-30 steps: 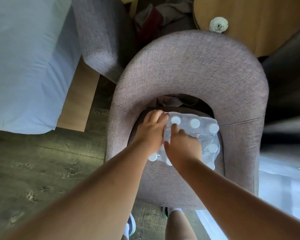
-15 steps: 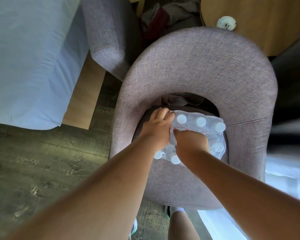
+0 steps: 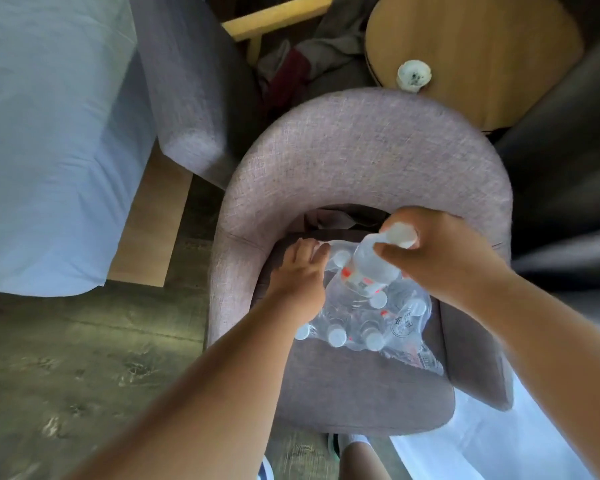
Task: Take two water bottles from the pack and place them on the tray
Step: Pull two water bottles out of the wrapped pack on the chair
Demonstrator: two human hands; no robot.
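Note:
A plastic-wrapped pack of water bottles (image 3: pixel 388 323) with white caps lies on the seat of a grey-pink armchair (image 3: pixel 361 161). My right hand (image 3: pixel 440 254) grips one clear water bottle (image 3: pixel 371 265) near its white cap, lifted partly out of the pack and tilted. My left hand (image 3: pixel 298 275) presses on the pack's left edge, fingers on the torn wrap. No tray is in view.
A round wooden side table (image 3: pixel 482 46) with a small white object (image 3: pixel 414 75) stands behind the chair. A bed with light blue sheet (image 3: pixel 49 133) is at left, a second grey chair (image 3: pixel 187 98) beside it. Wood-pattern floor lies at lower left.
My right hand closed on a bottle and pulled it up and to the right out of the pack. My left hand stayed on the pack's left edge.

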